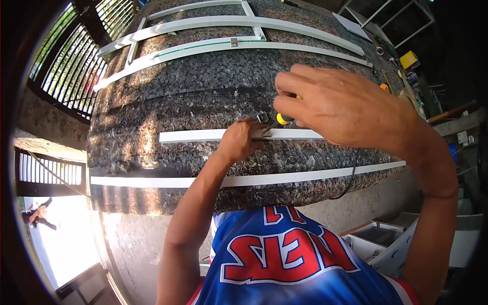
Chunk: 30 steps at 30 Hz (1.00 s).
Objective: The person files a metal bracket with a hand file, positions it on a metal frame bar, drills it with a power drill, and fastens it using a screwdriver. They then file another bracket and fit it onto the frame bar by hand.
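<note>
A short white bar (190, 135) lies across the table in front of me. My left hand (239, 138) is closed around its middle, fingers pressed on its top and far side. Just past those fingertips sits a small metal piece (263, 118). My right hand (338, 104) is raised above the bar, its fingers wrapped round a screwdriver (282, 119) with a yellow and black handle. The screwdriver's shaft slants down to the bar beside my left fingertips; its tip is too small to make out. Nearer me lies a longer white bar (305, 176), with my left forearm crossing above it.
White frame pieces (203, 48) lie at the table's far side, one with a small metal block (234, 42). A dark cable (352, 178) hangs over the near edge. At right are a yellow box (408, 60) and clutter. Slatted windows (71, 61) stand at left.
</note>
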### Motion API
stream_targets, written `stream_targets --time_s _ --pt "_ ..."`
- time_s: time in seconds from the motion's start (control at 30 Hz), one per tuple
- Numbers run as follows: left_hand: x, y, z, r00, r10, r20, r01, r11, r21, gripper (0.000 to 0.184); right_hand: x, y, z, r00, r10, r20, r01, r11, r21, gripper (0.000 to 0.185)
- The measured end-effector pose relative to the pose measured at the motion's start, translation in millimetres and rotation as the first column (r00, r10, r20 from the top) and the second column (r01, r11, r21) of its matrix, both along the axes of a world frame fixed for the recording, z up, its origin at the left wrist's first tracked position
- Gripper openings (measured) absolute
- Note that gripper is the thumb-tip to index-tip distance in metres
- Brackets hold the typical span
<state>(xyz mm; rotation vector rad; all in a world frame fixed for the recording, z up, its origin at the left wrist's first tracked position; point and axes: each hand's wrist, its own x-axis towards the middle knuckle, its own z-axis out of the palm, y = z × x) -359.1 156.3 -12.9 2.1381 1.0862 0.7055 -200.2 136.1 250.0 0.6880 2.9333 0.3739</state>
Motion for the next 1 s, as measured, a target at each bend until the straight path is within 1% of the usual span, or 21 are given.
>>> stream_targets --time_s 0.03,0.07,0.1,0.13,0.23,0.33,0.37,0.4,0.43,0.47,0.53,0.57,0.63,0.67,0.7,0.73,0.8,0.83,0.93,1.0 --pt "0.3 0.2 0.1 1.000 0.000 -0.003 0.000 1.000 -0.008 0.042 -1.2 3.0 -0.3 0.996 0.074 -0.043 -0.075 0.997 -0.028 0.027" --pt "0.3 -0.3 0.0 1.000 0.000 -0.008 0.000 1.000 -0.017 0.042 -3.0 3.3 1.7 0.995 -0.065 0.076 0.071 0.995 -0.067 0.027" --pt "0.2 -0.6 -1.1 1.000 0.004 -0.004 -0.004 1.000 -0.016 0.041 -10.7 1.3 9.2 0.960 -0.199 0.198 0.219 0.972 -0.086 0.027" --pt "0.4 -1.0 -2.5 1.000 0.002 -0.002 -0.002 1.000 -0.014 0.041 -14.2 -1.8 12.9 0.892 -0.325 0.315 0.368 0.926 -0.087 0.027" --pt "0.9 0.4 -3.1 1.000 0.008 0.019 -0.008 1.000 0.006 0.038 1.8 -8.4 11.0 0.950 -0.285 0.130 0.302 0.944 -0.131 0.028" --pt "1.8 1.7 -6.3 0.999 0.006 0.042 -0.007 1.000 0.013 0.036 1.1 1.6 2.9 0.999 -0.017 0.028 0.020 0.994 -0.105 0.028" --pt "1.7 1.8 -7.7 0.999 0.006 0.047 -0.007 1.000 0.013 0.036 -2.2 2.9 3.9 0.976 -0.141 0.168 0.162 0.980 -0.116 0.028" --pt "1.5 1.2 -9.0 0.999 0.002 0.050 -0.004 1.000 0.025 0.035 -13.9 3.2 9.9 0.917 -0.256 0.304 0.300 0.948 -0.105 0.028" --pt "1.5 0.8 -9.7 0.999 -0.006 0.051 0.004 0.999 0.039 0.034 -19.6 2.3 13.4 0.826 -0.363 0.431 0.434 0.898 -0.075 0.028" --pt "1.7 2.5 -9.6 0.998 -0.010 0.055 0.007 0.998 0.057 0.033 -14.3 0.1 13.5 0.881 -0.331 0.339 0.376 0.924 -0.075 0.027" --pt "1.1 1.8 -4.6 0.999 -0.003 0.053 0.001 0.999 0.033 0.032 -0.7 -5.6 9.7 0.959 -0.240 0.150 0.252 0.966 -0.063 0.027" --pt "1.0 0.5 -3.9 0.999 -0.001 0.052 0.000 1.000 0.018 0.031 2.1 -2.3 5.7 0.979 -0.172 0.109 0.181 0.981 -0.073 0.028" --pt "1.8 1.8 -7.6 0.999 -0.002 0.048 0.000 0.999 0.042 0.034 -1.1 5.3 4.2 0.999 -0.035 0.025 0.037 0.996 -0.084 0.030" --pt "1.6 2.0 -9.2 0.999 -0.001 0.045 -0.002 0.999 0.055 0.036 -3.7 5.8 7.9 0.973 -0.148 0.180 0.170 0.979 -0.113 0.029" --pt "1.2 1.4 -7.9 0.999 -0.003 0.037 0.001 0.999 0.044 0.036 -17.6 5.2 20.1 0.910 -0.248 0.332 0.301 0.946 -0.119 0.028" --pt "1.4 0.6 -6.0 1.000 -0.007 0.028 0.006 0.999 0.034 0.035 -25.0 4.3 27.0 0.815 -0.334 0.474 0.428 0.898 -0.102 0.028" --pt "1.4 2.1 -3.3 1.000 -0.006 0.028 0.005 1.000 0.030 0.035 -9.9 3.2 19.9 0.936 -0.233 0.265 0.263 0.961 -0.086 0.025" --pt "1.8 1.4 -4.0 0.999 -0.003 0.039 0.002 1.000 0.030 0.035 -3.7 2.7 15.6 0.973 -0.169 0.159 0.182 0.981 -0.066 0.024" --pt "2.4 1.4 -5.3 0.999 -0.005 0.039 0.004 0.999 0.033 0.035 -7.1 9.2 8.4 0.988 -0.090 0.122 0.104 0.989 -0.109 0.024" --pt "1.2 0.9 -5.5 1.000 0.001 0.030 -0.002 1.000 0.017 0.036 -18.5 7.8 18.0 0.928 -0.262 0.266 0.305 0.942 -0.136 0.024"
